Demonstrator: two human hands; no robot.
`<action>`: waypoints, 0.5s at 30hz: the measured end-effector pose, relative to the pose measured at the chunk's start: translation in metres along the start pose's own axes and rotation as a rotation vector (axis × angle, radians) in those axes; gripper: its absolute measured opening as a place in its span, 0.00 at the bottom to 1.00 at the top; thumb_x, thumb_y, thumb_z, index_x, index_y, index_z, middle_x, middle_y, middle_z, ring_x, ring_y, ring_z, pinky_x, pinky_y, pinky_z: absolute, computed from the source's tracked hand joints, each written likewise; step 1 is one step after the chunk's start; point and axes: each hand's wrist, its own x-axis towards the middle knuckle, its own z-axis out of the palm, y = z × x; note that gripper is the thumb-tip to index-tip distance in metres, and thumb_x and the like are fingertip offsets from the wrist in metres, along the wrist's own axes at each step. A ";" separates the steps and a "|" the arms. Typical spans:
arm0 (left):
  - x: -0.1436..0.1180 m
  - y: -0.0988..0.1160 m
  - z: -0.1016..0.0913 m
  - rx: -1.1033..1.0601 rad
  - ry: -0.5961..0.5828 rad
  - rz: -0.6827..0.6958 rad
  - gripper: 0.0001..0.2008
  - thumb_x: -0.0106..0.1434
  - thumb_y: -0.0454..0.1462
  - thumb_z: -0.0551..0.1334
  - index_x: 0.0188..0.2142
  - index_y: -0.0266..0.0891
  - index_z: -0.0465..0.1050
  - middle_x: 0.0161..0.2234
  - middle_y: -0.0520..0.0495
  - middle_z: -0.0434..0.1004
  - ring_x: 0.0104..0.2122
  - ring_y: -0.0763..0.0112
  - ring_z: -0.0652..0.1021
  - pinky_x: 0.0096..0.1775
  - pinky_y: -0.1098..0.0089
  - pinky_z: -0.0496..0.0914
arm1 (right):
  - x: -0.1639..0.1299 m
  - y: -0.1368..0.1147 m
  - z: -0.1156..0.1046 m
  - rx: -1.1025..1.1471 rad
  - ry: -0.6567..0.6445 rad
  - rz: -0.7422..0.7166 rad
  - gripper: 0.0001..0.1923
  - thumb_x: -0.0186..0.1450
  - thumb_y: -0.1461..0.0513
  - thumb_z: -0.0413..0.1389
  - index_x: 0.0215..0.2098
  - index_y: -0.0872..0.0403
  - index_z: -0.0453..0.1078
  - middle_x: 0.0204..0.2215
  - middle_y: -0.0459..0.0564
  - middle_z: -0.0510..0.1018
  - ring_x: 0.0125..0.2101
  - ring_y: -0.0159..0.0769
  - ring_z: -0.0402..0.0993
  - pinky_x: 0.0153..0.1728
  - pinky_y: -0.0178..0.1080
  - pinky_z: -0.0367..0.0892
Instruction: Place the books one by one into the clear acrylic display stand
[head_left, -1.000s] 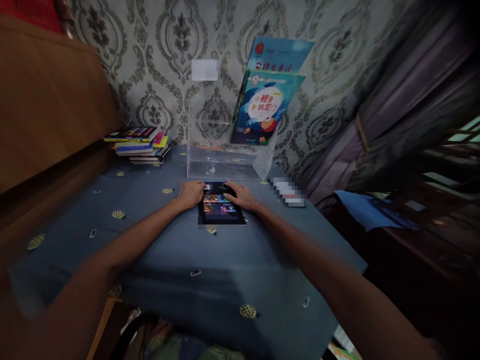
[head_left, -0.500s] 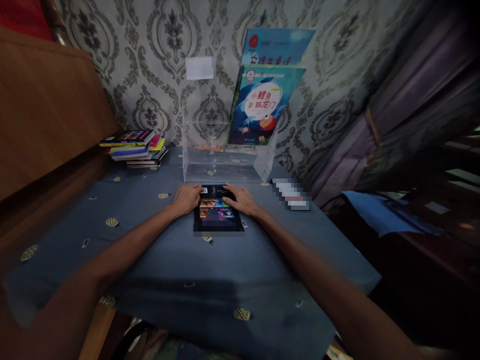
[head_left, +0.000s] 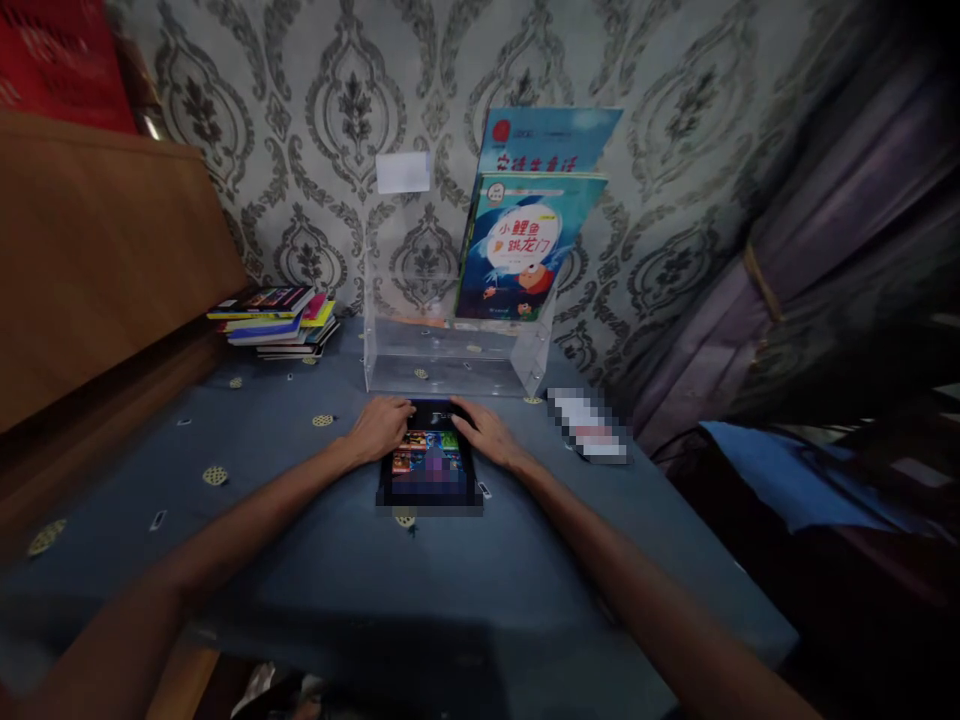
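A dark book (head_left: 429,470) with small bright pictures on its cover lies on the patterned cloth in front of me, its lower part pixelated. My left hand (head_left: 381,428) grips its upper left edge, the fingers bent over the far corner. On the opposite side, my right hand (head_left: 484,432) closes round the upper right edge, with the thumb on the cover. Just beyond the book stands a clear acrylic book rack (head_left: 450,375). Two blue picture books lean in the rack's right half, the front picture book (head_left: 517,250) partly covering the rear picture book (head_left: 555,135).
A stack of books (head_left: 277,325) lies at the back left, near a wooden cabinet (head_left: 112,260). To the right is a pixelated flat object (head_left: 589,425). A blue-grey cloth (head_left: 262,530) covers the table. A curtain (head_left: 750,270) hangs at the right.
The view has tilted up, so everything sits lower in the picture. The book looks a little straighter. Both hands remain at its upper sides, the left fingers more bent.
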 end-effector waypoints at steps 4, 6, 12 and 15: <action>0.016 0.012 0.009 -0.034 -0.012 0.083 0.18 0.66 0.31 0.56 0.52 0.38 0.76 0.53 0.42 0.79 0.52 0.60 0.78 0.55 0.60 0.71 | -0.001 0.009 0.003 0.045 -0.001 -0.010 0.26 0.73 0.52 0.45 0.66 0.52 0.63 0.61 0.56 0.72 0.61 0.48 0.68 0.63 0.57 0.61; 0.025 0.017 0.014 -0.050 -0.014 0.113 0.19 0.66 0.31 0.56 0.54 0.37 0.76 0.54 0.42 0.78 0.54 0.60 0.77 0.56 0.59 0.70 | -0.002 0.013 0.005 0.068 0.000 -0.016 0.27 0.73 0.52 0.44 0.67 0.50 0.61 0.63 0.55 0.70 0.63 0.47 0.66 0.64 0.57 0.60; 0.035 0.026 0.023 -0.068 0.002 0.122 0.20 0.66 0.30 0.55 0.55 0.37 0.74 0.55 0.41 0.77 0.54 0.61 0.77 0.58 0.57 0.69 | -0.002 0.023 0.008 0.109 0.000 -0.051 0.27 0.74 0.54 0.42 0.69 0.50 0.57 0.65 0.54 0.68 0.64 0.44 0.64 0.65 0.56 0.58; 0.033 0.028 0.021 -0.057 -0.008 0.119 0.20 0.67 0.31 0.55 0.57 0.37 0.73 0.56 0.40 0.76 0.55 0.60 0.76 0.58 0.57 0.70 | -0.001 0.026 0.009 0.111 0.007 -0.069 0.28 0.73 0.55 0.42 0.69 0.50 0.57 0.64 0.54 0.70 0.63 0.44 0.66 0.64 0.55 0.60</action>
